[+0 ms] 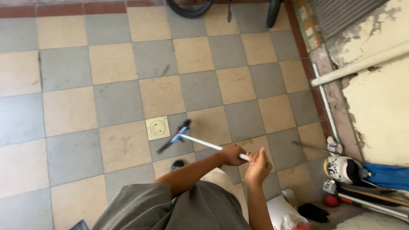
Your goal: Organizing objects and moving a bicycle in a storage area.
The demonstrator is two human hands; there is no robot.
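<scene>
We start at the left, where the checkered floor (68, 110) spreads in matte grey and cream tiles, a square drain cover (158, 127) set into it. Just beside it the squeegee (179, 135) presses its dark blade down at a slant, seemingly to drag across the tiles. Its thin white pole runs up into our left hand (232, 154), fist wrapped around it for push, and our right hand (257, 167), curled shut at the pole's end to steer. Further right, clutter sits by a peeling wall (375, 123)
</scene>
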